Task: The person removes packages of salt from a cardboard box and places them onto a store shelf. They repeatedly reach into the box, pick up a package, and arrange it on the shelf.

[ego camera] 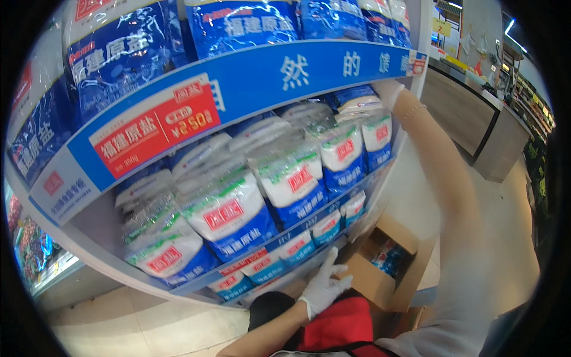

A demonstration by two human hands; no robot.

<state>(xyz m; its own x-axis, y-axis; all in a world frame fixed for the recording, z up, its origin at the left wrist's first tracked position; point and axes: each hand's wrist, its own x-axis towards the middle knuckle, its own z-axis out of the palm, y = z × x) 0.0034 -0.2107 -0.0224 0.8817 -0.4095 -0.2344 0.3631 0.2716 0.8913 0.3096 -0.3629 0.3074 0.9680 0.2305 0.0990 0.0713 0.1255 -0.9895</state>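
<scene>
Plastic bags of salt (229, 216) stand in rows on the middle shelf of a white and blue display rack, with more bags lying flat on top behind them. My right hand (389, 93), in a white glove, reaches in at the shelf's right end beside a blue and white salt bag (359, 100); its fingers are partly hidden under the blue shelf strip (254, 78), so its hold cannot be told. My left hand (325, 285), also gloved, hangs low before the rack above my red apron (341, 323), fingers spread and holding nothing.
Larger salt bags (120, 58) fill the shelf above; smaller bags (296, 247) stand on the lower one. An opened cardboard box (370, 279) holding blue packets stands at the rack's lower right. A counter (464, 111) is farther right. Produce (35, 250) lies in a case at left.
</scene>
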